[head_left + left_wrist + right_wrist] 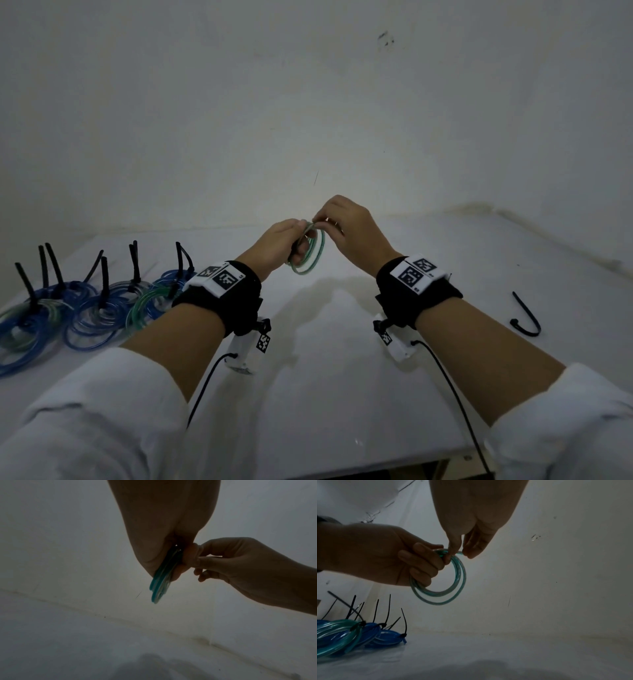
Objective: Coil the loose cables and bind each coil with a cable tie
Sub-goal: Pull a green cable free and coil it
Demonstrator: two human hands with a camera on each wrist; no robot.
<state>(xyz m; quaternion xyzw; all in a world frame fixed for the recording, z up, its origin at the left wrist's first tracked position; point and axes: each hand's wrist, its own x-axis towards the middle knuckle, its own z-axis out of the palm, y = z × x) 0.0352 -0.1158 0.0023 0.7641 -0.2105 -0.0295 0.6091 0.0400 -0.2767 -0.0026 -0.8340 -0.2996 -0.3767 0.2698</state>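
From the head view we see the left hand (277,245) clutching a green cable coil (310,251) above the bench (342,359). The right wrist view shows the right hand (471,524) pinching the coil's top, grip closed.

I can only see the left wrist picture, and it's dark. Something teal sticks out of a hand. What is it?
Observer: A coil of green cable, several loops, gripped in the left hand.
Visitor: And the other hand?
Observer: The right hand pinches the cable at the top of the coil.
Visitor: Has that coil got a tie on it?
Observer: None visible. One loose black cable tie lies on the white table, to the person's right.
Visitor: Any finished ones?
Observer: Yes, a pile of tied blue and green coils to the left, tie tails sticking up.
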